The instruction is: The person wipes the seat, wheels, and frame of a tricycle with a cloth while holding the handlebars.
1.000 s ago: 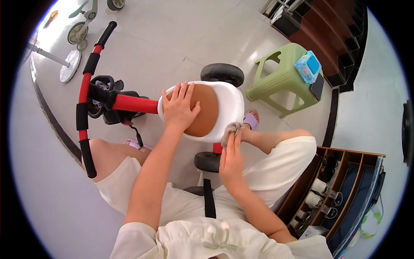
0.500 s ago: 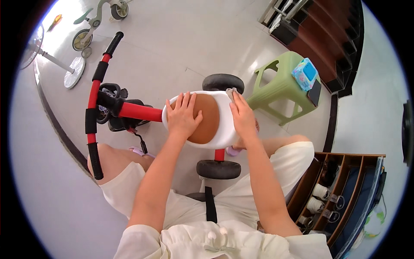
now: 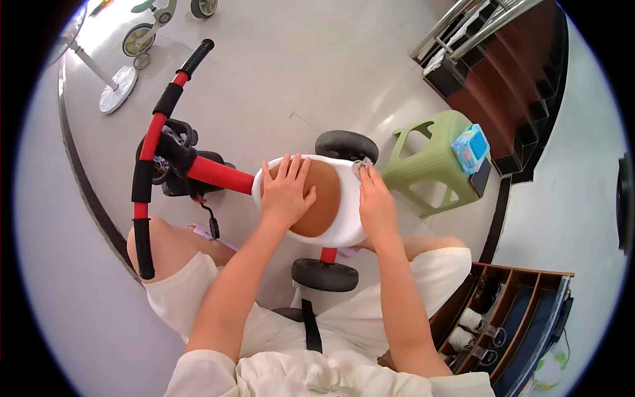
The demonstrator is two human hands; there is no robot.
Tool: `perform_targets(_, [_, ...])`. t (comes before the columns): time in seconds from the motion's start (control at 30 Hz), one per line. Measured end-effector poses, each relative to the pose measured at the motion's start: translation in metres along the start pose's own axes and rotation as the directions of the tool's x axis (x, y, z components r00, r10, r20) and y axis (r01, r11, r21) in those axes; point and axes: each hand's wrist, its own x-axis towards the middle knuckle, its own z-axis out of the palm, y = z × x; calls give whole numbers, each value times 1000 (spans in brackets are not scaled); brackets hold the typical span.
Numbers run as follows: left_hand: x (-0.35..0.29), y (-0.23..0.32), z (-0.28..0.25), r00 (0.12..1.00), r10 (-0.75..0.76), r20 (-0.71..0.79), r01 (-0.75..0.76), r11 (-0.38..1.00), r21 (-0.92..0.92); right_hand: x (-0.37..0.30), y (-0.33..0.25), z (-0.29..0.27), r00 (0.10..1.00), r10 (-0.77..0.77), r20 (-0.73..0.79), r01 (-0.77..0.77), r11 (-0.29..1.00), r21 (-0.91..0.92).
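Between my legs stands a child's red tricycle (image 3: pixel 221 174), its handlebar to the left. Its seat (image 3: pixel 352 221) is white with a brown pad (image 3: pixel 325 208) in the middle. My left hand (image 3: pixel 288 197) lies flat on the pad, fingers spread. At the seat's right rim, my right hand (image 3: pixel 377 202) holds a crumpled greyish wipe (image 3: pixel 361 165), pressed by the fingertips against the white edge. Part of the wipe is hidden under the fingers. One black rear wheel (image 3: pixel 347 146) is beyond the seat and the other (image 3: pixel 325 274) is nearer to me.
A green plastic stool (image 3: pixel 426 165) stands right of the tricycle, bearing a blue wipes pack (image 3: pixel 471 149) and a dark phone (image 3: pixel 480 178). A wooden shoe rack (image 3: pixel 509 317) is at lower right, stairs (image 3: pixel 506 86) at upper right. A fan base (image 3: pixel 119 90) and balance bike (image 3: pixel 149 33) are far left.
The view has shifted, so the scene sits lower in the picture. My right hand keeps the wipe at the seat's right rim, and my left hand stays on the pad.
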Motion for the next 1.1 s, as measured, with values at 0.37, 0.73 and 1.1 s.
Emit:
perform_targets(0.37, [2,6,2,999,-26,31,27,999,-32,71,-6,65,881,-314,355,404,889,-217])
perform_targets(0.73, [-2,2,4,999,-40,-36,36,996,-82,28,2,9,937,-233,259,306,907,-290])
perform_targets(1.1, [-3,3,4,999,-34,1,34,998,-45,-95,-35,-4,1000,19,25,-20,998,63])
